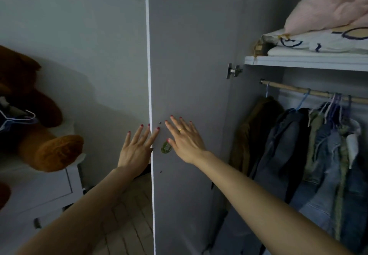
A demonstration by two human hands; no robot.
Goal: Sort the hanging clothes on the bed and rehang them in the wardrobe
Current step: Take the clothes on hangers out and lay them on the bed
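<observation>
While your two hands are up at the door (189, 75), both are flat with the fingers spread and straight, and they hold nothing. Your left hand (137, 147) is at the white edge of the door, and your right hand (187, 141) looks like it rests on the inside of the door, just beside a small green tag (165, 147). I cannot tell how hard either hand is pushing. The clothes (310, 147) hang on the rod (294, 89) inside the wardrobe, to the right of your hands and well apart from them. They look like jackets and jeans, so I think they will be soft and floppy, and the thick ones may be a bit heavy. I think the best place to hold them is the hanger (302, 100) hook at the top, not the cloth, so they do not slip off. Above the rod is a shelf (306, 61) with a pink pillow (334, 10) and folded bedding. To your left a big brown teddy bear (33, 135) sits on a white cabinet (39, 191), and some wire hangers lie by it. A wood floor (127, 219) shows below, and the room is dim. No bed is in view.
</observation>
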